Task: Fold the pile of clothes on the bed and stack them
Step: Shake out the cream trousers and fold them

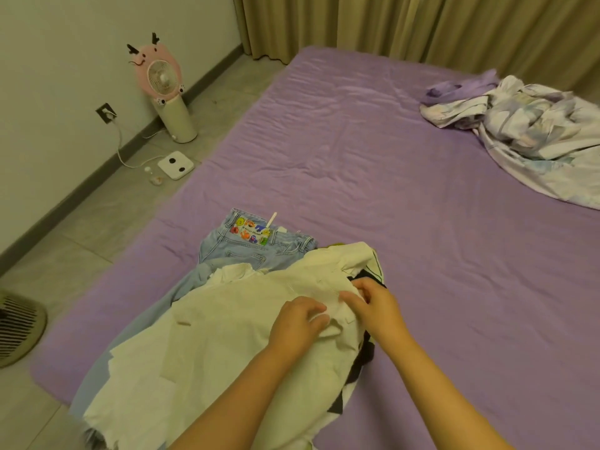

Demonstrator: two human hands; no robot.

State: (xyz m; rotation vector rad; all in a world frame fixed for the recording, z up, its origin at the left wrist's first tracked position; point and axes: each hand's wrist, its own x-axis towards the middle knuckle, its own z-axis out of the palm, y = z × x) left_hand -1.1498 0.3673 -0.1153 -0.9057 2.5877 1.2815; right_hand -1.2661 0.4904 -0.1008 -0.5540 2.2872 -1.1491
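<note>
A cream-white garment (pixel 220 336) lies spread on top of the clothes pile at the near edge of the purple bed (pixel 373 164). Under it lie light blue jeans (pixel 256 245) with a colourful waist label, and a black-and-white piece (pixel 360 365) shows at the right edge. My left hand (pixel 298 323) and my right hand (pixel 373 303) sit close together on the cream garment's upper right part, both with fingers curled and pinching its fabric near a seam.
A crumpled pale printed sheet or quilt (pixel 532 131) lies at the bed's far right. On the tiled floor to the left stand a pink animal-shaped fan (pixel 165 89), a white scale (pixel 175 164) and a round vented object (pixel 16 326). Curtains (pixel 422 24) hang behind the bed.
</note>
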